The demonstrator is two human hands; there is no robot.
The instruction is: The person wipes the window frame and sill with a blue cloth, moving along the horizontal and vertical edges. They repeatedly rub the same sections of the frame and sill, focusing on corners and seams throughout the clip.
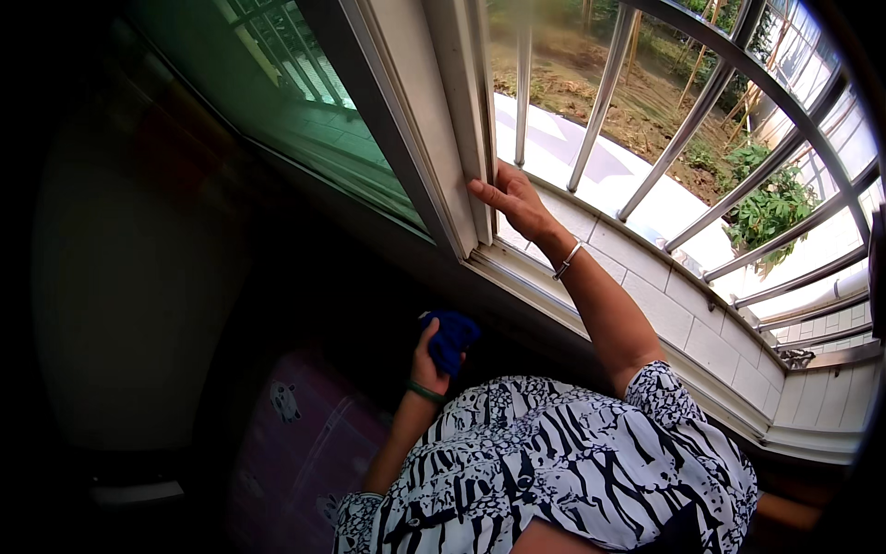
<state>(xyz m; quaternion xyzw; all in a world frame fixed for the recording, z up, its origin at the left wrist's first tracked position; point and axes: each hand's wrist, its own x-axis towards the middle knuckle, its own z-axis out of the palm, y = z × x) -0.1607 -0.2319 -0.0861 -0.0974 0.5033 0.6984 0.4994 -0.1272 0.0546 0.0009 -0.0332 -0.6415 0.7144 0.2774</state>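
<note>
My right hand (523, 205) grips the vertical edge of a sliding window sash (453, 104), its thumb on the near face and its fingers partly hidden around the outer side. A silver bangle circles that wrist. Lower down, near my torso, my left hand (429, 363) holds a crumpled dark blue cloth (453, 341); a green bangle sits on this wrist. The cloth is apart from the window. Green-tinted glass (339, 145) fills the sash on the left. To the right the window stands open above its sill track (536, 284).
Curved metal security bars (599, 104) enclose a white tiled ledge (644, 291) outside. Beyond them are garden soil and a leafy plant (768, 201). A pinkish cover with animal prints (311, 429) lies in shadow at lower left. Much of the left side is too dark to make out.
</note>
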